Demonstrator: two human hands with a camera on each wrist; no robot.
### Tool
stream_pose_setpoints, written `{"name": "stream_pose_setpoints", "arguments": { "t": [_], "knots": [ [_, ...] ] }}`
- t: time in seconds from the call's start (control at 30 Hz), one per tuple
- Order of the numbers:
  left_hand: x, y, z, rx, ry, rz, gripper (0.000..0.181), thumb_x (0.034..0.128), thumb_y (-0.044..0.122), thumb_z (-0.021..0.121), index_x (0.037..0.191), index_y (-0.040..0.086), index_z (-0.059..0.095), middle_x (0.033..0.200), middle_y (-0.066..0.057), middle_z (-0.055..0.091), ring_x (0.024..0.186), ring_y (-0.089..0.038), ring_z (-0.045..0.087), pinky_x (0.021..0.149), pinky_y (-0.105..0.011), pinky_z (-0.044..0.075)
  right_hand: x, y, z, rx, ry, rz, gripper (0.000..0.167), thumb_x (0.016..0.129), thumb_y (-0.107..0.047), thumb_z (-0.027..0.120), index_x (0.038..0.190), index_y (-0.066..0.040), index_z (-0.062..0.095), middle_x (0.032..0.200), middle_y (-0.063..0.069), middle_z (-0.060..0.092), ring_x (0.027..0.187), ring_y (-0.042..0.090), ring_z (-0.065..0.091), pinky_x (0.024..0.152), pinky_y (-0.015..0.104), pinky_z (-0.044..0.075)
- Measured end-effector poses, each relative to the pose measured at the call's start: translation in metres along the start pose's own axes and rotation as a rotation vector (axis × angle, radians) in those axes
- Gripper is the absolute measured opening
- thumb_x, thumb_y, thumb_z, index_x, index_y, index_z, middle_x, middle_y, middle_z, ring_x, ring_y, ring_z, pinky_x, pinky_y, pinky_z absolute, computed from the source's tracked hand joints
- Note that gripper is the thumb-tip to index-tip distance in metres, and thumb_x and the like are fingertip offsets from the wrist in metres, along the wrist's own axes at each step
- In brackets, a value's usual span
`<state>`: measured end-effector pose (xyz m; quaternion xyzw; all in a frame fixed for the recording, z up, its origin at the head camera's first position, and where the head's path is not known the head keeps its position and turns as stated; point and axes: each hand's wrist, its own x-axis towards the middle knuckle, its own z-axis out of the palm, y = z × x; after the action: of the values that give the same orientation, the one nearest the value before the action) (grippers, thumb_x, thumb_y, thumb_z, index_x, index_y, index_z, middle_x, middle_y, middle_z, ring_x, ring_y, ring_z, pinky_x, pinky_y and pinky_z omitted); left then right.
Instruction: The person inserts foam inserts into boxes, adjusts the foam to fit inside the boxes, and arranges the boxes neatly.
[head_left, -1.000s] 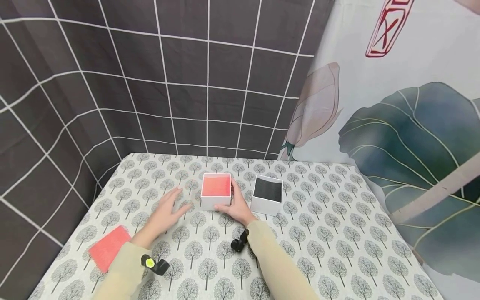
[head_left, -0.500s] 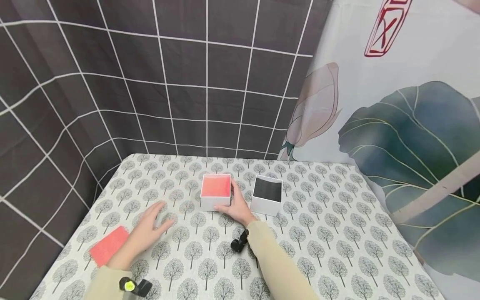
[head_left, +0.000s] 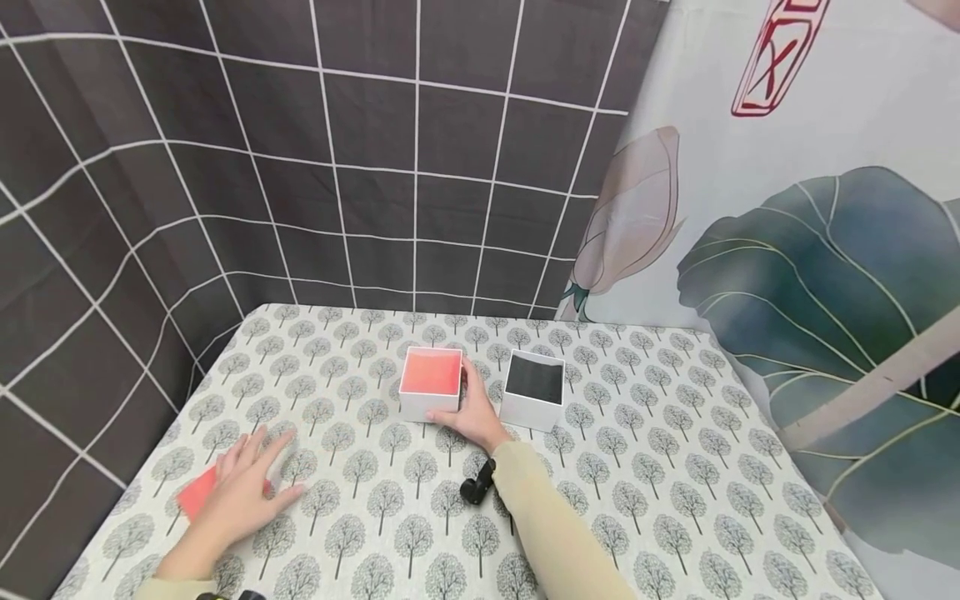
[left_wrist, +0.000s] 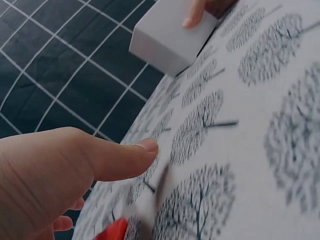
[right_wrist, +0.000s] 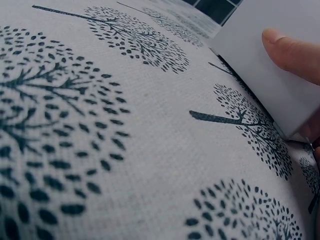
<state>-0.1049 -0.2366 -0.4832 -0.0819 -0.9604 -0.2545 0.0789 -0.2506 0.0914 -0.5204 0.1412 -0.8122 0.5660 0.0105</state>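
Observation:
My left hand [head_left: 238,496] is over a flat red square sheet [head_left: 197,493] at the table's left, covering much of it. Its fingers look extended and the thumb stands apart; whether they touch the sheet I cannot tell. A corner of the red sheet [left_wrist: 116,230] shows low in the left wrist view. At the middle, my right hand [head_left: 472,417] holds a white square box [head_left: 429,407], thumb on its front and fingers along its right side. Red material [head_left: 432,372] lies inside that box. In the right wrist view the thumb [right_wrist: 292,55] presses the white wall.
Right of the held box stands a second white box [head_left: 528,412] with black material [head_left: 535,378] inside. A tree-print cloth [head_left: 645,500] covers the table. A dark grid curtain [head_left: 360,167] hangs behind and at the left; a flower-print curtain [head_left: 817,275] hangs at the right.
My left hand has moved left and toward the near side, from beside the held box to over the red sheet. The right hand and both boxes have stayed in place.

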Motion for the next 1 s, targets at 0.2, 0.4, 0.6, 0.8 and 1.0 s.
{"name": "stream_pose_setpoints", "arguments": {
  "t": [0.2,0.4,0.6,0.8,1.0],
  "knots": [
    [-0.016,-0.015,-0.003,0.061,0.001,-0.043,0.081,0.0784,0.048,0.068,0.143,0.013,0.034,0.142,-0.035,0.016,0.126,-0.060,0.008,0.097,-0.071,-0.010,-0.001,-0.001,-0.001,-0.037,0.003,0.021,0.120,0.056,-0.037,0.088,0.148,-0.024,0.013,0.133,0.002,0.039,0.116,0.018,0.043,0.104,0.043,0.031],
    [-0.022,-0.021,-0.006,0.069,-0.040,-0.078,0.081,0.0810,0.048,0.064,0.146,0.016,0.029,0.141,-0.038,0.014,0.124,-0.063,0.007,0.089,-0.078,-0.001,-0.001,-0.001,-0.002,-0.029,0.005,0.012,0.119,0.056,-0.033,0.088,0.148,-0.024,0.013,0.136,0.004,0.037,0.121,0.018,0.041,0.105,0.042,0.030],
    [-0.024,-0.024,-0.011,0.080,-0.114,-0.111,0.083,0.0812,0.053,0.062,0.146,0.015,0.026,0.140,-0.041,0.009,0.122,-0.065,0.006,0.084,-0.081,-0.002,-0.006,-0.015,-0.006,0.034,-0.034,-0.003,0.113,0.061,-0.024,0.087,0.148,-0.021,0.014,0.138,0.006,0.038,0.124,0.022,0.040,0.105,0.044,0.029],
    [-0.025,-0.026,-0.014,0.085,-0.141,-0.127,0.078,0.0819,0.053,0.061,0.143,0.013,0.033,0.139,-0.039,0.012,0.119,-0.063,0.012,0.082,-0.082,0.003,0.000,0.001,-0.002,0.055,-0.037,0.007,0.113,0.059,-0.028,0.087,0.146,-0.034,0.014,0.136,-0.005,0.041,0.120,0.013,0.042,0.103,0.039,0.032],
    [-0.024,-0.026,-0.016,0.086,-0.110,-0.141,0.074,0.0829,0.051,0.061,0.140,0.011,0.036,0.137,-0.035,0.020,0.117,-0.060,0.020,0.083,-0.082,0.002,-0.007,-0.019,-0.007,0.080,-0.049,-0.026,0.115,0.062,-0.018,0.086,0.149,-0.019,0.012,0.136,0.007,0.042,0.121,0.023,0.043,0.103,0.044,0.032]
  ]
}}
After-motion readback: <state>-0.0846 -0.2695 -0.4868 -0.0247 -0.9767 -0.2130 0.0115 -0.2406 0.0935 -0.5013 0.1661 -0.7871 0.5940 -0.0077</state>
